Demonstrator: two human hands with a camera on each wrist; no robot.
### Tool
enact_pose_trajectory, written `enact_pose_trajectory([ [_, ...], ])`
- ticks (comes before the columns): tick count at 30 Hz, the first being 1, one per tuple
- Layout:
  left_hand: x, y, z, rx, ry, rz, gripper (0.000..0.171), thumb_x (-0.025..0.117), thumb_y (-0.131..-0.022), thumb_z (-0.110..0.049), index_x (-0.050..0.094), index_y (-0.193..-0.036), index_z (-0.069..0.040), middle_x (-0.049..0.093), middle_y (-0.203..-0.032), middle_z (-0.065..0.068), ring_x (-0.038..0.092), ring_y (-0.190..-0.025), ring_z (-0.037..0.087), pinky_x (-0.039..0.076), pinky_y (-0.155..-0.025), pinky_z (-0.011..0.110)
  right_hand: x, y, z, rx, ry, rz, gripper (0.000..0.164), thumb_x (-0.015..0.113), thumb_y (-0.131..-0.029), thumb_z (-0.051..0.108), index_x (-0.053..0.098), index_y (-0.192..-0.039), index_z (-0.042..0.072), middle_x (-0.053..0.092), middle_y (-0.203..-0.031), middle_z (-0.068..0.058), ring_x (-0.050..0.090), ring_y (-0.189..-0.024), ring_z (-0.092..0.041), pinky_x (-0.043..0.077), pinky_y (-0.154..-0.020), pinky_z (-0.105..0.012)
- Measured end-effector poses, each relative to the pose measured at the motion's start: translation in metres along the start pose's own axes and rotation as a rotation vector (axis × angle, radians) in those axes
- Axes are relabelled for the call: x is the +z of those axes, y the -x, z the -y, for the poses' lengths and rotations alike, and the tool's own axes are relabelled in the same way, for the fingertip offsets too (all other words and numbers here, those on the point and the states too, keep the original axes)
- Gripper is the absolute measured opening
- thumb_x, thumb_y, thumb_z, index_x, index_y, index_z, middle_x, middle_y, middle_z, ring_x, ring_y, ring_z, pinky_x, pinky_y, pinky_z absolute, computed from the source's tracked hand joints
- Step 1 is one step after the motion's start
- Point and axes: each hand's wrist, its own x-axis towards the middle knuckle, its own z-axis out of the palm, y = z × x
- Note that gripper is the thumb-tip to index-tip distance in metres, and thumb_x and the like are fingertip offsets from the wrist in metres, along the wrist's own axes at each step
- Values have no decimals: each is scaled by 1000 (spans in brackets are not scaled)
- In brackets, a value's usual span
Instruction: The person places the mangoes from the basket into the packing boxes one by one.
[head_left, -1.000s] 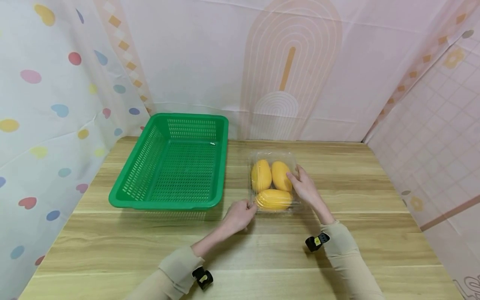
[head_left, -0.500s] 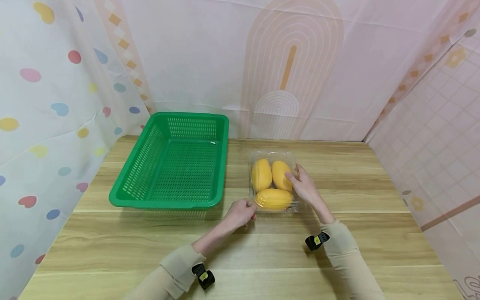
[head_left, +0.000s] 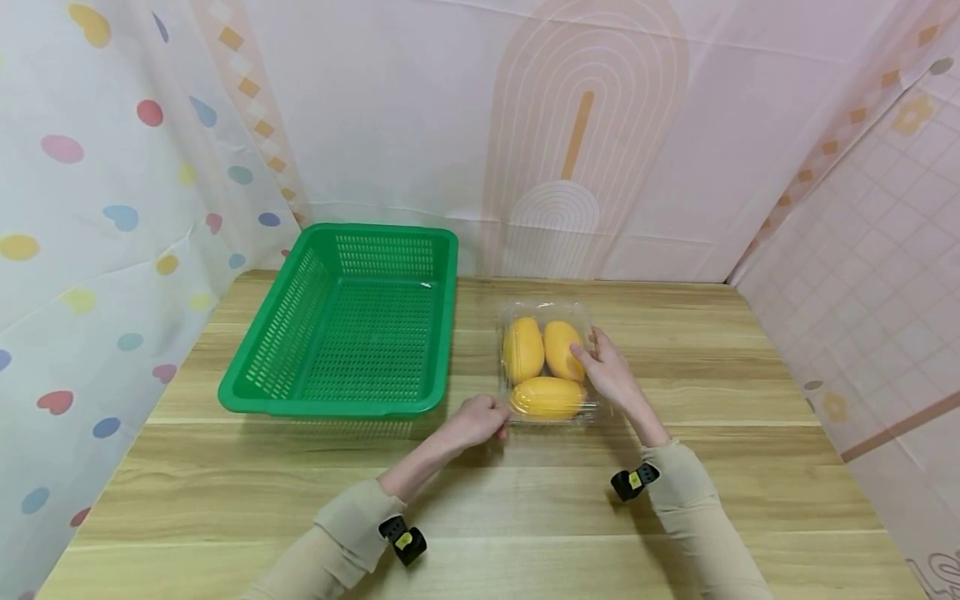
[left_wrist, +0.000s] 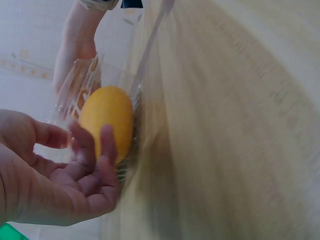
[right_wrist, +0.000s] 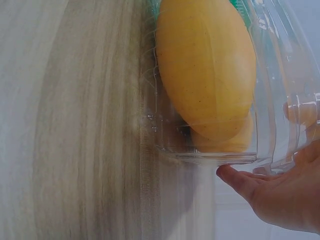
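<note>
A clear plastic clamshell box (head_left: pixel 547 309) holding three yellow mangoes lies on the table. Two mangoes, the left one (head_left: pixel 523 350) and the right one (head_left: pixel 561 348), lie side by side behind the front mango (head_left: pixel 549 399). My right hand (head_left: pixel 609 375) grips the box's right side, thumb on top and fingers along the wall. At the near left corner, my left hand (head_left: pixel 478 421) has loosely curled fingers close to the rim. In the left wrist view a gap shows between the thumb (left_wrist: pixel 54 136) and the fingers (left_wrist: pixel 85 142), which overlap a mango (left_wrist: pixel 112 112).
A large green plastic basket (head_left: pixel 446 350) with perforated walls stands on the left of the wooden table (head_left: pixel 675 333), with a small white speck inside. Patterned cloth (head_left: pixel 390 125) hangs behind the table and on both sides.
My left hand has drawn back slightly to the left from the box's corner. The right hand keeps its hold, and the box stays in place.
</note>
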Motion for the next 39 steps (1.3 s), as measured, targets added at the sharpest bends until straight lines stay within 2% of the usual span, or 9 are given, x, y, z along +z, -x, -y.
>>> enact_pose_trajectory([
  [5,-7,3,-5,-6,-85,28,29,45,-96,-22,62,-91,1,61,-69,5,46,-62,13,36,-56,23,0,1,0,-8,-7,2,75,40,-100,42,7,-151,-2,22,-154,-26,39,-134,-43,37,-107,-53],
  [10,-12,0,-14,24,-174,-63,46,43,-97,-27,48,-127,8,62,-81,15,51,-58,18,44,-51,31,0,-1,-1,-14,0,-5,74,41,-100,41,8,-150,-3,23,-154,-26,41,-133,-42,38,-107,-52],
  [13,-12,-5,-22,54,-178,-161,54,45,-96,-27,39,-137,9,62,-110,24,63,-85,28,54,-74,41,0,-1,-1,-16,8,-6,73,40,-100,39,8,-150,-4,24,-153,-27,41,-132,-43,38,-106,-52],
  [15,-12,-9,-28,68,-168,-209,55,47,-96,-27,38,-138,8,54,-129,25,57,-111,35,48,-94,48,0,-2,-1,-16,11,-4,73,40,-101,39,8,-150,-4,24,-153,-27,41,-132,-43,38,-106,-53],
  [17,-11,-13,-34,75,-147,-238,56,48,-96,-28,38,-140,5,46,-139,24,47,-126,39,40,-104,51,0,-1,-1,-14,11,-2,73,40,-101,39,8,-150,-3,24,-153,-27,41,-132,-43,38,-106,-53],
  [20,-9,-20,-42,88,-128,-270,56,49,-96,-28,36,-141,3,43,-142,23,42,-131,40,37,-107,53,0,-1,0,-8,7,-3,73,40,-100,40,9,-151,-3,24,-153,-27,42,-132,-43,37,-107,-53],
  [27,-8,-43,-56,118,-119,-395,52,47,-95,-26,40,-137,4,46,-133,26,47,-120,41,42,-100,51,0,0,0,-3,7,-6,73,40,-100,39,8,-151,-2,24,-153,-27,41,-132,-43,37,-107,-53],
  [33,-3,-64,-53,115,-114,-490,48,46,-96,-24,43,-135,3,47,-131,24,49,-113,38,46,-92,46,1,0,0,-11,19,-7,73,40,-100,40,9,-150,-4,26,-152,-28,43,-131,-43,38,-106,-53],
  [39,-4,-81,-47,103,-7,-517,47,46,-96,-23,44,-135,3,47,-132,26,47,-119,41,44,-97,49,1,0,1,-13,25,-12,73,40,-101,40,9,-150,-5,26,-152,-28,43,-130,-43,38,-106,-52],
])
